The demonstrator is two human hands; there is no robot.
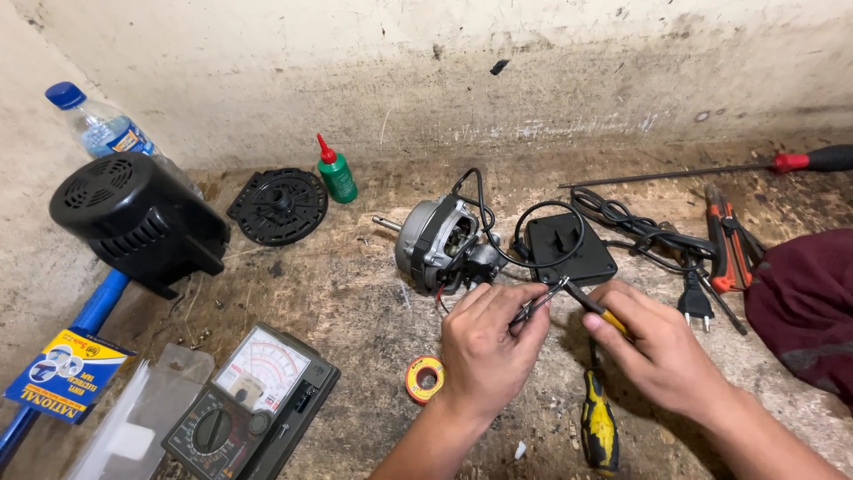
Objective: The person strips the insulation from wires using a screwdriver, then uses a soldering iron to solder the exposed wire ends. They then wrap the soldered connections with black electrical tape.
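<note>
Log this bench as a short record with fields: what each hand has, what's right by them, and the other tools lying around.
Left hand: pinches thin wires near the fan motor.
Right hand: holds pliers with yellow and black handles, tips at the wires.
Near hands: black box, roll of solder wire, yellow and black screwdriver.
Left side: analog multimeter, black motor cover, round black grille, green oil bottle, water bottle.
Right side: black power cord with plug, red-handled screwdriver, orange-handled pliers.
Surface: worn wooden bench.
</note>
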